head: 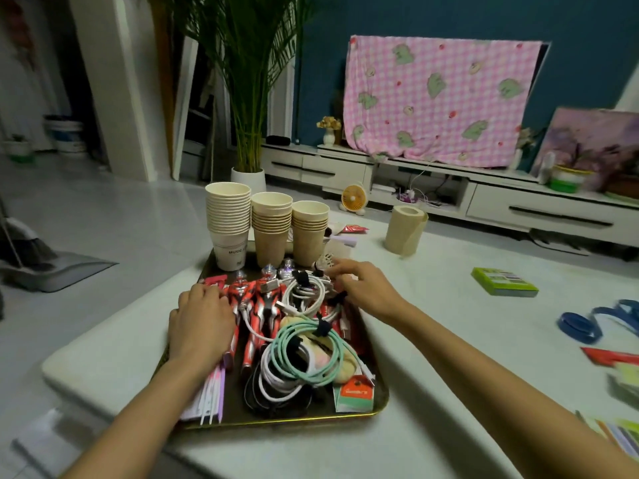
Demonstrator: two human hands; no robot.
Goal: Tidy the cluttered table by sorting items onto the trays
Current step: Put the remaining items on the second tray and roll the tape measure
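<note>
While the dark rectangular tray with a gold rim [276,421] sits at the near left corner of the white table [432,340], it is crowded: three stacks of cream paper cups [271,229] stand along its far edge, red-and-silver hero figures [262,305] lie down the middle, and a coiled white cable [304,292] and a coiled mint-green cable [311,354] fill its right half above a small orange card packet [356,395]. The left hand [200,323] lies palm down on the tray's left side, fingers loosely extended over the figures and some pink sticks. The right hand [363,288] reaches to the far right edge beside the white coil; its fingers are bent, but blur hides whether they hold anything. The step seems to be nudging items into order, and it would go best with the left hand steadying the figures while the right tucks loose cable ends inward, well away from the tall cup stacks, which look easy to topple. Well apart on the table wait a beige paper roll [406,229], a flat green box [503,281] and a blue ribbon [581,323], not yet sorted.
</note>
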